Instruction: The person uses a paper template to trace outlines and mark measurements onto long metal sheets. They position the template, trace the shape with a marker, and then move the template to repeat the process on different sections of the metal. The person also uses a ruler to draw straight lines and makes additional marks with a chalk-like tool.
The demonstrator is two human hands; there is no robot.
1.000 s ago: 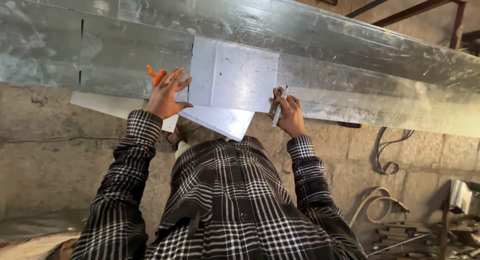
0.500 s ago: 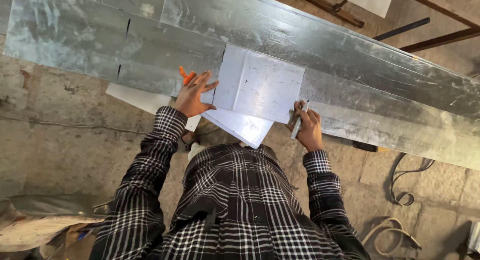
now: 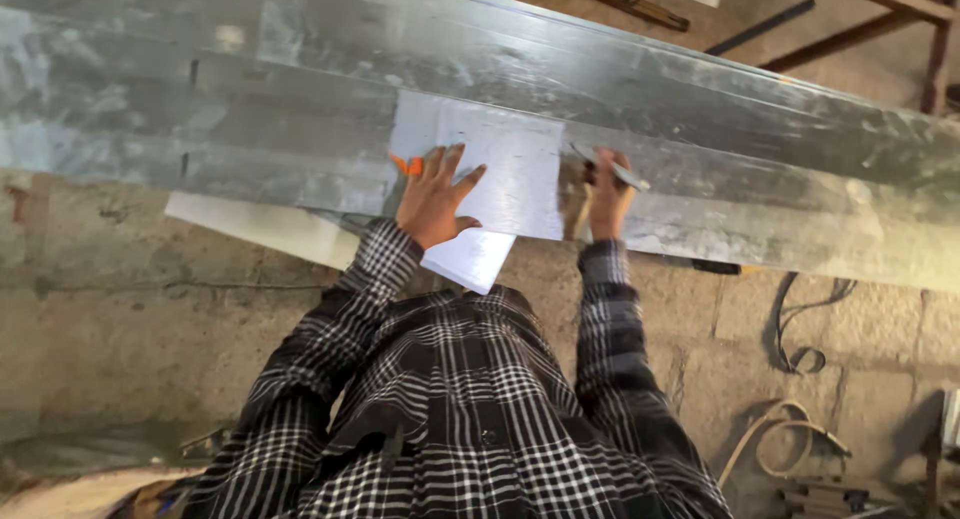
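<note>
Shifted rightward along the long galvanized sheet since half a second back, left hand splayed flat pinning the small metal plate, right hand closed round a marker at its edge, seemingly mid-marking, steady tracing wanted next, above a rough concrete floor with loose cables.

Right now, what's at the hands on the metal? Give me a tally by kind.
Long metal sheet underneath: 1
Small flat metal piece pressed by the left hand: 1
Orange tool, tip showing beside the left hand: 1
Pen-like marker in the right hand: 1
Total: 4
</note>
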